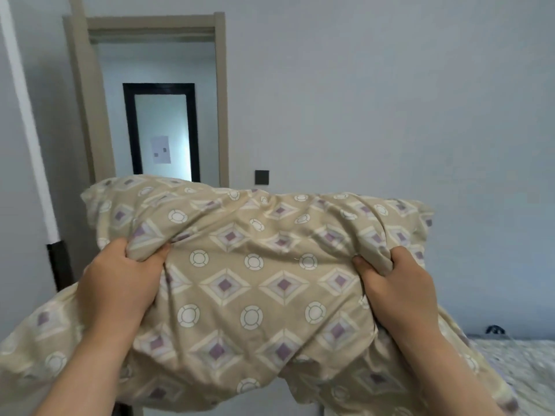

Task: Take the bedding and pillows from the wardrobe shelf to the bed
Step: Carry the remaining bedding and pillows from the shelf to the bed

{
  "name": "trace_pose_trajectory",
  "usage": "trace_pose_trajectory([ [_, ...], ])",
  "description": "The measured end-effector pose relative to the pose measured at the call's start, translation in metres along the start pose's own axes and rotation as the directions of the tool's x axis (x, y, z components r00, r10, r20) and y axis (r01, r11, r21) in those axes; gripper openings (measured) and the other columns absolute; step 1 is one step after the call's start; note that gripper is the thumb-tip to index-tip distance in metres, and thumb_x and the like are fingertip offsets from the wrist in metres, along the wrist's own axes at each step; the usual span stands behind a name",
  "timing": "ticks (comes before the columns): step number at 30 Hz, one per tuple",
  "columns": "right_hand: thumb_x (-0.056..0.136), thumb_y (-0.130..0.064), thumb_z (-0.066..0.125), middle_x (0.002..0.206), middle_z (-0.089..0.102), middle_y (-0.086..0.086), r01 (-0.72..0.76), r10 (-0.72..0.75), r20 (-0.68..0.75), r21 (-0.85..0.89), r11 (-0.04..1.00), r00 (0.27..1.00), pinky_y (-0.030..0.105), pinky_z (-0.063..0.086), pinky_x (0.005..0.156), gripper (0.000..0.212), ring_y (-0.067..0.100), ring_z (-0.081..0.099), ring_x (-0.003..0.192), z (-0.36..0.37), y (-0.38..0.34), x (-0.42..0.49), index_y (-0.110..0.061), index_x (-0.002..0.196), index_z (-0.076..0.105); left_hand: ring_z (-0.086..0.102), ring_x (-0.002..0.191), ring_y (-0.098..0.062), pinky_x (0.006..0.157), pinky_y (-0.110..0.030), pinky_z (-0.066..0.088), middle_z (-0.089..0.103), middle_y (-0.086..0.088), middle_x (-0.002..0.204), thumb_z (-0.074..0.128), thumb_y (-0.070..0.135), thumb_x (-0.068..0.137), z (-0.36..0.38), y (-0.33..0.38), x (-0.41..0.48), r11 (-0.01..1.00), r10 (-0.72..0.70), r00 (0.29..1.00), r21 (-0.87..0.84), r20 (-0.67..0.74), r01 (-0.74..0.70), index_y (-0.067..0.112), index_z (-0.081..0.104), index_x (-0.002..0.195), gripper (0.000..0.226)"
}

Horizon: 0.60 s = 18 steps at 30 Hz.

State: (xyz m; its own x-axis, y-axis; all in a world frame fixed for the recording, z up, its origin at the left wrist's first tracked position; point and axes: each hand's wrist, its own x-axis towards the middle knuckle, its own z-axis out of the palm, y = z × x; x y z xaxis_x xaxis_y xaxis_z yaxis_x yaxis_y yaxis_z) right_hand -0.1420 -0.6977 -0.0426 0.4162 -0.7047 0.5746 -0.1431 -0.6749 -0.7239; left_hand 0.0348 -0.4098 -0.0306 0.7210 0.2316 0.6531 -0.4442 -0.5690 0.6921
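Observation:
A bulky beige duvet [255, 283] with purple diamonds and white circles fills the lower middle of the head view, held up in the air in front of me. My left hand [120, 283] clutches a bunch of its fabric on the left side. My right hand [399, 292] grips a fold on the right side. Loose fabric hangs down past both forearms. A corner of the bed [522, 370], covered in a pale patterned sheet, shows at the lower right. The wardrobe shelf is out of view.
An open doorway [159, 94] with a beige frame lies ahead on the left, with a dark-framed door [162, 130] beyond it. A dark wall switch [262, 177] sits right of the frame. A plain pale wall [390, 100] fills the right side.

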Motion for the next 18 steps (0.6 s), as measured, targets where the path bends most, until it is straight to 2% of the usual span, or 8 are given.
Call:
trace_pose_trajectory([
  [4,0.082,-0.049,0.065,0.069,0.059,-0.001,-0.102,0.092,-0.113,-0.086,0.991,0.989,0.038,0.042,0.061,0.038,0.019,0.053,0.066,-0.063,0.064,-0.001,-0.017,0.073,0.047,0.043,0.06,-0.029,0.055,-0.034,0.036,0.046,-0.001,0.06,0.066,0.05,0.08,0.062,0.048,-0.047,0.994,0.069,0.988,-0.091,0.135,-0.057,0.01,0.053,0.069,0.043],
  [9,0.081,-0.052,0.064,0.07,0.058,-0.003,-0.215,0.17,-0.238,-0.178,0.96,0.956,0.038,0.042,0.061,0.037,0.018,0.053,0.067,-0.125,0.116,-0.003,-0.02,0.073,0.047,0.046,0.065,-0.033,0.059,-0.037,0.039,0.046,-0.003,0.061,0.064,0.053,0.08,0.131,0.099,-0.09,0.982,0.12,0.952,-0.174,0.281,-0.072,0.013,0.049,0.065,0.044],
  [12,0.081,-0.052,0.064,0.07,0.058,-0.003,-0.29,0.202,-0.33,-0.243,0.926,0.922,0.037,0.042,0.06,0.037,0.018,0.053,0.067,-0.158,0.145,-0.003,-0.02,0.072,0.047,0.043,0.06,-0.03,0.056,-0.035,0.036,0.044,0.001,0.059,0.065,0.049,0.08,0.176,0.13,-0.119,0.962,0.175,0.912,-0.26,0.371,-0.079,0.014,0.049,0.065,0.041],
  [15,0.08,-0.053,0.064,0.07,0.057,-0.003,-0.367,0.239,-0.396,-0.289,0.884,0.887,0.037,0.041,0.06,0.039,0.02,0.053,0.068,-0.178,0.169,-0.004,-0.019,0.072,0.047,0.049,0.062,-0.034,0.058,-0.037,0.043,0.052,-0.005,0.062,0.065,0.05,0.079,0.222,0.151,-0.142,0.95,0.211,0.864,-0.305,0.458,-0.071,0.015,0.052,0.066,0.04],
  [18,0.08,-0.054,0.064,0.07,0.056,-0.003,-0.453,0.278,-0.473,-0.31,0.836,0.836,0.037,0.04,0.061,0.041,0.023,0.053,0.069,-0.186,0.194,-0.003,-0.018,0.072,0.046,0.051,0.064,-0.035,0.059,-0.038,0.044,0.053,-0.006,0.065,0.064,0.052,0.079,0.269,0.171,-0.16,0.941,0.249,0.811,-0.332,0.53,-0.072,0.015,0.052,0.067,0.04],
])
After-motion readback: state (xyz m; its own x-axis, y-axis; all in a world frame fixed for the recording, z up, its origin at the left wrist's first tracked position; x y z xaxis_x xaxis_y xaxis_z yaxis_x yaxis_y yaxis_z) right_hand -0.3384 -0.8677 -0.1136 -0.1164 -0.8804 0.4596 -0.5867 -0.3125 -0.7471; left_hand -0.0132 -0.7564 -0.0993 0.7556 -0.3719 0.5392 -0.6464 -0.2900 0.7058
